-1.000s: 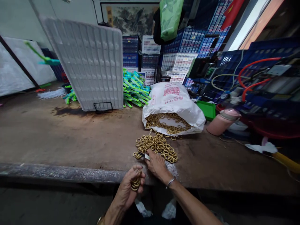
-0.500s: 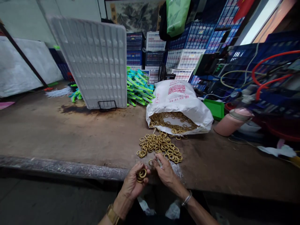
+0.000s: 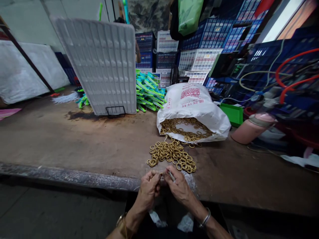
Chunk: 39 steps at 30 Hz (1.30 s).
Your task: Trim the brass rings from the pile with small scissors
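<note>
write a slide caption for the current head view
Left hand and right hand close together at the table's edge, near loose brass-coloured rings and an open white sack holding more.

Gold at five o'clock in the view: the heaped rings [image 3: 171, 154] gleamed! Two o'clock brought a white sack [image 3: 181, 105], printed with a red square code [image 3: 190, 93]. Ribs lined the pale grey panel [image 3: 104, 69] at ten; turquoise and lime pieces [image 3: 149, 93] blazed at eleven. At three sat a pink bottle [image 3: 250, 131], a green tray [image 3: 233, 115]; nine showed a blackish blotch [image 3: 81, 115] on brown tabletop [image 3: 87, 144].
</note>
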### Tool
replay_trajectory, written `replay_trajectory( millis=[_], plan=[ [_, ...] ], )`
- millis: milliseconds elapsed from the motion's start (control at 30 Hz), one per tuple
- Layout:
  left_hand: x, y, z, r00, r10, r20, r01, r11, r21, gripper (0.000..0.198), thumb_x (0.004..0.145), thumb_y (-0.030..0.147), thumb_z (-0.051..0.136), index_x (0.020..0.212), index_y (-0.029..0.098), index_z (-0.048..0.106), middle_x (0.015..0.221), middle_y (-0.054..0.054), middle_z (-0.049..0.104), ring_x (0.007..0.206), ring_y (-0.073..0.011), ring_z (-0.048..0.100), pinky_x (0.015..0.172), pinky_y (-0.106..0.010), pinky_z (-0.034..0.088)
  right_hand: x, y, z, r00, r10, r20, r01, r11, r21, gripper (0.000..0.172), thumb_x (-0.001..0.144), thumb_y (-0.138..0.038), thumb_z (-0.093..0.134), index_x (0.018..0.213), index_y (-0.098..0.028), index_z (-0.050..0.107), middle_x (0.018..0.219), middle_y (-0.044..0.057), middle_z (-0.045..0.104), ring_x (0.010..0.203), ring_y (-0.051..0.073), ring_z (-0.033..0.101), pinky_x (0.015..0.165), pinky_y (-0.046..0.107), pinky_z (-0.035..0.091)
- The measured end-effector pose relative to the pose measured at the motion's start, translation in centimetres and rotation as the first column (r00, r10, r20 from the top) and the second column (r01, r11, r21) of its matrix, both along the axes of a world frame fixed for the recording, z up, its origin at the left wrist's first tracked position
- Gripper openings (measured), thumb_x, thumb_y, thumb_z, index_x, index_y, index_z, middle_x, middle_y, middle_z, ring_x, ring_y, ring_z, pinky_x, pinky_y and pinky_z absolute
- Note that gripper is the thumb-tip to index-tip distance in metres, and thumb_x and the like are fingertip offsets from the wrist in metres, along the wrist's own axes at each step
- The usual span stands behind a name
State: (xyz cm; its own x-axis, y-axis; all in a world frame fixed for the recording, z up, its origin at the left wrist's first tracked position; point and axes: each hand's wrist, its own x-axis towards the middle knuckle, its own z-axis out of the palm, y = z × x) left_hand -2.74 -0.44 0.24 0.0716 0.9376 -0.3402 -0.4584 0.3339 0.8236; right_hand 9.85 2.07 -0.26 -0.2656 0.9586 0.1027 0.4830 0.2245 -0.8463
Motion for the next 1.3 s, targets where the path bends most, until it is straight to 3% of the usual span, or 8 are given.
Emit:
replay_trajectory(
  millis=[133,233,400,633,733,833,1000,1300],
  plan=[
    [0.3,0.0,1.1,0.991,0.045,-0.127,-0.032,0.993,0.110,0.032,0.061,0.040,0.066,0.059,0.014,0.048,0.044,0.008,0.040,0.039,-0.0026,0.032,0.039,-0.016,0.024,0.0,0.2,0.0,0.999,-0.026,-0.029,0.023,0.994,-0.110,0.026,0.081,-0.042,0.038,0.068,-0.020,0.043,0.057,-0.005,0.042,0.053,0.010,0.042,0.050,0.020,0.035],
    [0.2,-0.1,1.4,0.995,-0.011,-0.096,0.018,0.998,0.066,0.033,0.061,0.043,0.065,0.062,0.015,0.048,0.044,0.008,0.041,0.037,-0.0025,0.032,0.037,-0.015,0.022,-0.1,0.2,0.1,0.996,-0.048,-0.079,0.033,0.983,-0.179,0.027,0.080,-0.042,0.038,0.066,-0.020,0.042,0.055,-0.006,0.040,0.050,0.009,0.039,0.047,0.020,0.033],
    [-0.1,-0.3,0.6,0.986,-0.152,-0.062,0.153,0.988,0.004,0.034,0.068,0.047,0.057,0.068,0.016,0.044,0.051,0.006,0.043,0.035,-0.0016,0.031,0.033,-0.014,0.017,-0.1,0.2,-0.2,0.996,-0.059,-0.064,0.052,0.992,-0.116,0.026,0.079,-0.041,0.040,0.065,-0.020,0.042,0.057,-0.006,0.038,0.052,0.009,0.037,0.047,0.019,0.031],
    [-0.2,-0.5,0.2,0.990,-0.141,-0.015,0.141,0.988,0.059,0.034,0.070,0.048,0.055,0.069,0.017,0.041,0.054,0.007,0.043,0.036,-0.0014,0.030,0.033,-0.014,0.016,0.2,0.1,0.5,0.991,-0.055,-0.121,0.033,0.984,-0.175,0.026,0.081,-0.041,0.036,0.072,-0.020,0.046,0.058,-0.004,0.046,0.053,0.010,0.043,0.049,0.020,0.036],
    [-0.1,-0.6,0.2,0.993,-0.114,0.020,0.112,0.991,0.074,0.035,0.069,0.049,0.056,0.069,0.018,0.041,0.054,0.007,0.043,0.037,-0.0017,0.030,0.035,-0.014,0.018,0.6,0.0,0.5,0.997,-0.071,0.000,0.071,0.996,-0.057,0.023,0.082,-0.035,0.034,0.068,-0.020,0.045,0.058,-0.003,0.047,0.054,0.011,0.045,0.051,0.021,0.035],
    [-0.1,-0.5,0.3,0.996,-0.085,0.021,0.083,0.992,0.095,0.034,0.070,0.048,0.057,0.070,0.018,0.041,0.054,0.007,0.043,0.038,-0.0019,0.029,0.036,-0.014,0.018,0.8,-0.5,0.2,0.990,0.002,0.141,-0.013,0.997,0.075,0.012,0.077,-0.018,0.036,0.070,-0.020,0.046,0.061,-0.002,0.050,0.056,0.011,0.046,0.054,0.021,0.033],
    [0.1,-0.5,1.0,0.996,-0.063,-0.055,0.069,0.992,0.109,0.036,0.069,0.049,0.056,0.066,0.018,0.039,0.049,0.008,0.039,0.038,-0.0024,0.027,0.037,-0.015,0.020,1.0,-1.0,0.0,0.953,0.085,0.292,-0.126,0.984,0.125,0.024,0.059,-0.005,0.034,0.074,-0.021,0.043,0.058,-0.003,0.047,0.052,0.011,0.043,0.053,0.021,0.029],
    [0.0,-0.6,1.2,0.990,-0.046,-0.133,0.066,0.986,0.156,0.039,0.066,0.051,0.059,0.062,0.018,0.040,0.048,0.008,0.035,0.041,-0.0041,0.029,0.040,-0.017,0.023,1.0,-1.0,-0.6,0.932,0.103,0.347,-0.153,0.981,0.121,0.030,0.054,-0.005,0.033,0.076,-0.021,0.043,0.056,-0.004,0.045,0.050,0.011,0.039,0.051,0.023,0.024]
  ],
)
